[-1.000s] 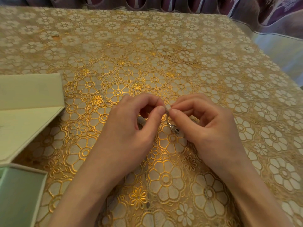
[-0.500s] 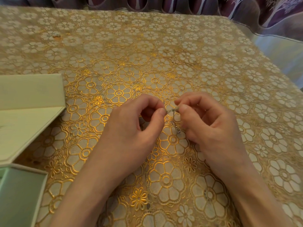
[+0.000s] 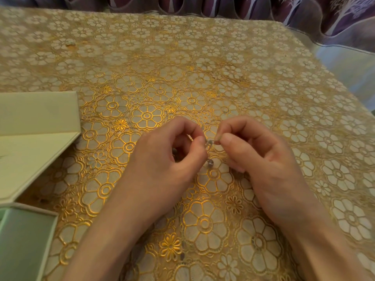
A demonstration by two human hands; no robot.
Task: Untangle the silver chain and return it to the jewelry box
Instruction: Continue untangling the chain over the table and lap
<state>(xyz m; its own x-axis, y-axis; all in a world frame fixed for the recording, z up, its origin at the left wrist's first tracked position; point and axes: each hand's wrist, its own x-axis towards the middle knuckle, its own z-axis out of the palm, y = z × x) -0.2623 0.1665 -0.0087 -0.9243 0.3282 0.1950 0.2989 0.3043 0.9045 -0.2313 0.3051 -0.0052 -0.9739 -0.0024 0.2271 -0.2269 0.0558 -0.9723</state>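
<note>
Here both hands meet above the middle of the table (image 3: 203, 57), a little toward its near edge, over a gold cloth patterned with flowers. The left hand (image 3: 162, 157) has its fingers curled, thumb and forefinger pressed together on one end of the silver chain (image 3: 209, 142). The right hand (image 3: 261, 157) is curled the same way and pinches the chain from the other side, its thumb tip close to the left thumb tip. Only a short bit of the chain shows in the narrow gap between the two pinches; from there a thin strand hangs down to a small bead-like piece (image 3: 210, 163) just above the cloth, between the two palms. How much of the chain is knotted cannot be told, since it is fine and partly hidden by the fingers.

Along the left edge of the table stands the jewelry box (image 3: 24, 240), open, with its pale green inside showing at the near left corner. Its cream lid (image 3: 38, 126) lies flat on the cloth farther along that edge, well apart from the hands. Beyond the far edge hangs a purple curtain (image 3: 304, 13)
</note>
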